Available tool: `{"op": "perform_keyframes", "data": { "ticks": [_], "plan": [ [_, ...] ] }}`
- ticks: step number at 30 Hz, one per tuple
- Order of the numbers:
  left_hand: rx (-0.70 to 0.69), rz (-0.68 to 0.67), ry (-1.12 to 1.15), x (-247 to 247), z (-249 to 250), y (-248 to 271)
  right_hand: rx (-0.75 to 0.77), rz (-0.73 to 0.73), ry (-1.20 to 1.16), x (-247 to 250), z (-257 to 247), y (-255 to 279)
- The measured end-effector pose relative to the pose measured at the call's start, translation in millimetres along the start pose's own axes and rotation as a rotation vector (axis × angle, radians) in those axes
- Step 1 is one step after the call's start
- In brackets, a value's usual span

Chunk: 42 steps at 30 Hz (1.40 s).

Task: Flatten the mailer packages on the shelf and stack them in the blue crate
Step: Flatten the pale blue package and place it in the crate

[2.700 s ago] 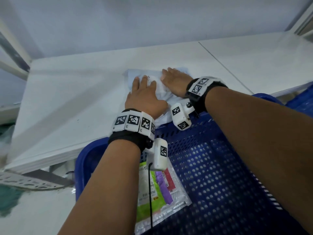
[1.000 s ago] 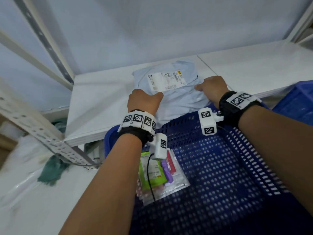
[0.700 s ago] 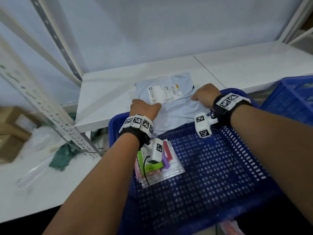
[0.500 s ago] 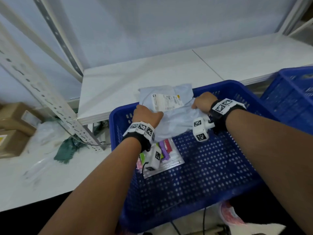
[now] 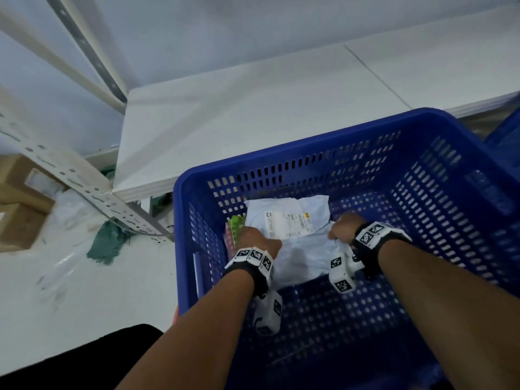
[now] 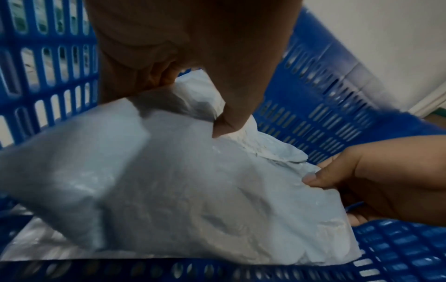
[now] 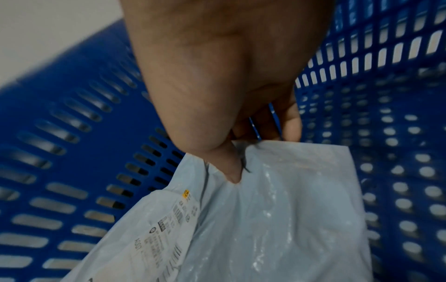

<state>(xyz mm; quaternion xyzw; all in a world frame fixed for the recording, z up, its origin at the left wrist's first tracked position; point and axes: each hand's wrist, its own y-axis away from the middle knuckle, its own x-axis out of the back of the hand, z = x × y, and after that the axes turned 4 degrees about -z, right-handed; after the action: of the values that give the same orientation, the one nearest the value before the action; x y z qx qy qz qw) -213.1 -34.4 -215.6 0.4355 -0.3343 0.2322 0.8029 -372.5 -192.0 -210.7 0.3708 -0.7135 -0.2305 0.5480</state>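
Inside the blue crate (image 5: 309,153), the left hand (image 5: 257,240) and right hand (image 5: 344,228) are each pinching a side edge of a pale mailer (image 5: 298,249). The mailer is sitting at the crate's 11 o'clock corner, partly covering a green packet (image 5: 235,224) at its 9 o'clock side.

The white mailer (image 5: 292,249) covers most of the green package (image 5: 235,224) under it, so only a thin strip shows. The print on the mailer's label (image 5: 287,225) is too small to read, and the near corner of the mailer is blurred in the left wrist view. The second blue crate (image 5: 506,142) and the brown boxes (image 5: 17,198) are cut off by the picture's edges.
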Motion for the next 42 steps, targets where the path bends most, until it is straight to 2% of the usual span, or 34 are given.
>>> {"op": "perform_keyframes", "data": {
  "ticks": [3,6,11,15,22,26,38,40,42],
  "plan": [
    [0.049,-0.009,-0.012,-8,-8,-16,0.0,-0.041,0.052,-18,-8,-27],
    [0.041,0.001,-0.03,-20,-7,-21,0.002,-0.046,0.085,-26,-8,-47],
    [-0.025,-0.098,-0.022,-54,24,-15,-0.124,0.031,0.1,-3,35,-66],
    [-0.044,-0.14,-0.006,-76,49,-12,-0.156,-0.035,0.213,13,72,-78],
    [0.03,-0.145,-0.003,-81,50,-15,-0.139,-0.01,0.16,3,77,-98],
    [-0.015,-0.144,-0.028,-90,57,-14,-0.151,0.034,0.162,1,80,-110],
    [0.089,-0.165,0.129,-116,79,-22,-0.216,0.164,-0.024,7,109,-121],
    [0.095,-0.149,0.182,-117,81,-23,-0.218,0.226,-0.081,7,111,-121],
    [0.088,-0.15,0.213,-117,79,-25,-0.178,0.363,-0.137,6,115,-119]
  ]
}}
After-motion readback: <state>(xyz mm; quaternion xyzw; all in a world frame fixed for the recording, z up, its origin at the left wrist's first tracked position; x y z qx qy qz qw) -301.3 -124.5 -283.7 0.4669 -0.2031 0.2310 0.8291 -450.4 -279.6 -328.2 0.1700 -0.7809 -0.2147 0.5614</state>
